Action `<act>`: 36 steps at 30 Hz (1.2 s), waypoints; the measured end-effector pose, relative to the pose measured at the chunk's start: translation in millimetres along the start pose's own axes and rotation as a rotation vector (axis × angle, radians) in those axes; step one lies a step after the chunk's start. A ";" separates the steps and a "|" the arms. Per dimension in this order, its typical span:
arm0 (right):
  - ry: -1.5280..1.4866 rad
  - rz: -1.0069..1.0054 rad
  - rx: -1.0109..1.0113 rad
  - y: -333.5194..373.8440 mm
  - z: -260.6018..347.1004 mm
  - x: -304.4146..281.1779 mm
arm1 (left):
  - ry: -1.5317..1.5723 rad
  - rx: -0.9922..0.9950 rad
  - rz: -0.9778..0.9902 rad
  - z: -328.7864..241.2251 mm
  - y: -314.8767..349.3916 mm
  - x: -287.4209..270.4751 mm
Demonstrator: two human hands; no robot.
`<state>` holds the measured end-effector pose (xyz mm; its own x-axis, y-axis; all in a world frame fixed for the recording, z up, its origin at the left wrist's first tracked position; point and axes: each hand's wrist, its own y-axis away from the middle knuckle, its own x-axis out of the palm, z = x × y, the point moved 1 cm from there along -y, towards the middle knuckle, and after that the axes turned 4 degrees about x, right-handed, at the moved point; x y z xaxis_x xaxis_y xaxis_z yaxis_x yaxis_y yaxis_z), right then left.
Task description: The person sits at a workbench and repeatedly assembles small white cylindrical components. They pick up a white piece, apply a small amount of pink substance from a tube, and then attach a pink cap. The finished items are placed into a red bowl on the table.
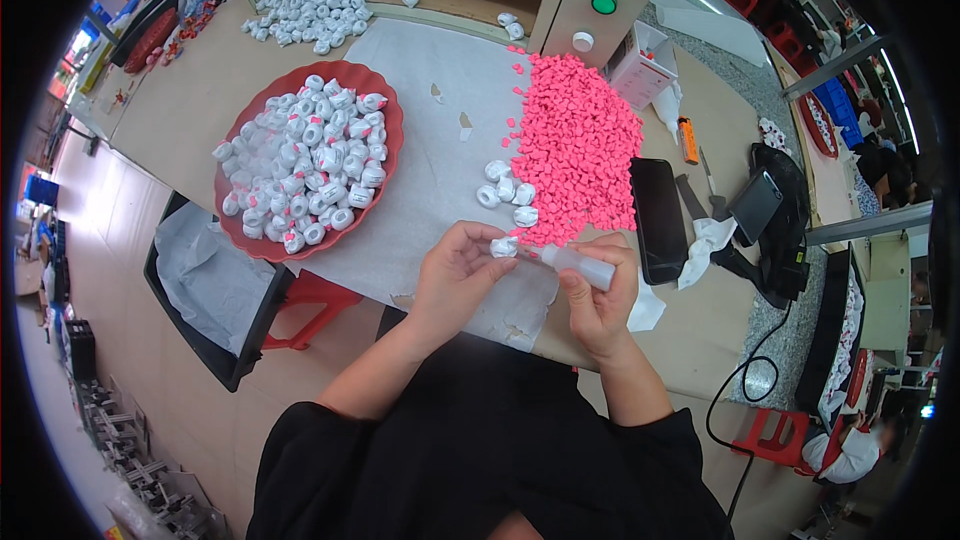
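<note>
"While the left hand [462, 275] pinches that small white piece [504, 247], where exactly is it?"

"Over the near side of the desk [690, 335], just below the pink heap, between fingertips and thumb. The right hand [605, 305] has its fingers wrapped around a translucent squeeze bottle [585, 267], nozzle turned toward the piece."

"Is the nozzle touching it?"

"I can't tell at this size; it is very near, at least. My reading is that this is a dab of glue going on."

"How would you do that well?"

"Grip the piece low, so the fingertips stay clear of the wet spot. Steady both wrists, bring the nozzle right to the surface, squeeze lightly and ease off before lifting. Too much would probably run onto the skin."

"And what lies around it?"

"Just beyond the hands, a few loose white pieces [524, 194] sit beside the heap of pink pieces [575, 145], handy for the left hand. I'd take pink ones from the heap's near edge, so the rest isn't scattered."

"Farther out?"

"To the left, a red scalloped bowl [396, 135] is piled with white pieces, several showing pink. To the right, a black phone [658, 225] lies close to the heap; I'd shift it to give the bottle elbow room."
</note>
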<state>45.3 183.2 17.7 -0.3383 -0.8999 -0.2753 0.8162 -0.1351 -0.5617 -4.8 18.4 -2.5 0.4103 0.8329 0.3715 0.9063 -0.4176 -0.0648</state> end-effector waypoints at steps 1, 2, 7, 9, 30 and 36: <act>0.003 -0.002 0.001 -0.1 0.3 -0.1 | 0.003 0.004 -0.001 0.1 0.0 -0.1; 0.005 -0.003 0.002 -0.2 0.8 -0.2 | 0.006 0.009 -0.002 0.3 0.0 -0.2; 0.035 -0.008 -0.023 -1.5 2.2 -0.5 | -0.019 0.000 -0.006 1.1 0.3 -1.8; 0.037 -0.014 -0.021 -0.7 0.7 -1.2 | -0.009 -0.002 -0.010 0.7 -0.3 -1.3; -0.035 0.008 0.057 1.6 -1.1 -3.3 | -0.002 0.028 -0.014 -0.7 -0.2 -0.2; -0.031 0.019 0.042 -0.2 1.3 -2.7 | -0.018 0.025 -0.005 1.0 -1.1 -0.7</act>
<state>46.6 185.1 19.5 -0.3080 -0.9150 -0.2607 0.8418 -0.1344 -0.5228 -5.9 18.7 -3.6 0.4077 0.8414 0.3548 0.9104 -0.4048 -0.0862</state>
